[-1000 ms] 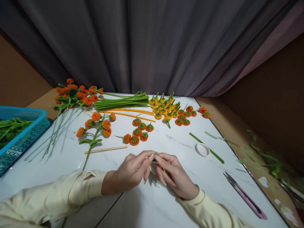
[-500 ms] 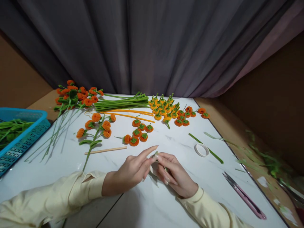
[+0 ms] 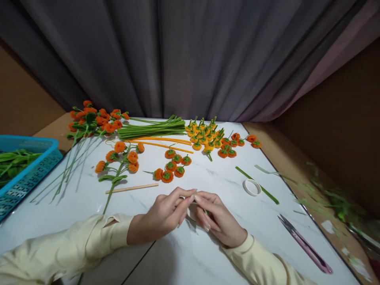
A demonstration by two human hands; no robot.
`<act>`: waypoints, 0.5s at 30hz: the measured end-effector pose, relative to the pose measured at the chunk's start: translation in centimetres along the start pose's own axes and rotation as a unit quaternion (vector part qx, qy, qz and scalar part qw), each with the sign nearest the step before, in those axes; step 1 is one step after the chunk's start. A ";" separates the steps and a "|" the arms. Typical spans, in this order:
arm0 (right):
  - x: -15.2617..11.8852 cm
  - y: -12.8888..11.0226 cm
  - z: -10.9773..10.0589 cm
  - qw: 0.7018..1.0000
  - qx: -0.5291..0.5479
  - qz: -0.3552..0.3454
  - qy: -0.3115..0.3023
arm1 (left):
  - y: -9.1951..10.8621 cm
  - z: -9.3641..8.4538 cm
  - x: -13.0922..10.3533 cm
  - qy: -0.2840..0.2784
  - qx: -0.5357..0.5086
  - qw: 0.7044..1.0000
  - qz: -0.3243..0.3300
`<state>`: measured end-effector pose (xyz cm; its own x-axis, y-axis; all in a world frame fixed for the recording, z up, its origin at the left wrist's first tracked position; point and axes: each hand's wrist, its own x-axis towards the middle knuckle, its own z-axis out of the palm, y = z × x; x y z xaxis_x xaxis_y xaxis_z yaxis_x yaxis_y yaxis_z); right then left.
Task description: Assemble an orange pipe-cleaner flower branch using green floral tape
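Observation:
My left hand (image 3: 168,210) is closed in a pinch, its thumb and index finger meeting the fingertips of my right hand (image 3: 219,217). Under the fingers a roll of tape (image 3: 191,213) shows in part, its pale ring resting in my right hand. Between the fingertips is the pale green end of the tape, mostly hidden. Left of the hands lies a thin wooden stick (image 3: 133,188). Beyond it is a green stem with orange pipe-cleaner persimmons (image 3: 132,157). Loose orange persimmons (image 3: 168,176) with green caps lie ahead of the hands.
A blue basket (image 3: 56,148) of green leaves stands at left. Finished orange sprays (image 3: 89,118), green pipe cleaners (image 3: 154,127) and yellow pieces (image 3: 209,144) lie at the back. At right are a white ring (image 3: 246,186), a green strip (image 3: 268,192) and pink-handled scissors (image 3: 311,249).
My left index finger has come down from its raised, stretched position and now closes against the thumb at the tape's end. My right hand has barely moved.

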<state>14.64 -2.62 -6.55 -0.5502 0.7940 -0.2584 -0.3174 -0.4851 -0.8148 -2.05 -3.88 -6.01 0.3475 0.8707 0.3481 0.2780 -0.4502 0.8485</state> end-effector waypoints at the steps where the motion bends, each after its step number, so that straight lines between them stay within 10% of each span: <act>1: 0.0 0.0 0.0 1.000 0.003 0.003 -0.010 | 0.2 0.0 0.1 -0.010 -0.025 0.999 -0.020; 15: -0.3 -0.2 -0.3 0.999 0.000 0.008 -0.052 | 0.8 0.3 -0.2 -0.067 -0.243 0.949 -0.191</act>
<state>15.07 -2.70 -6.45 -0.6324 0.7437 -0.2167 -0.3073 -0.4977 -0.8111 -1.64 -4.52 -5.52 0.4240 0.9044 -0.0483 -0.0273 0.0661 0.9974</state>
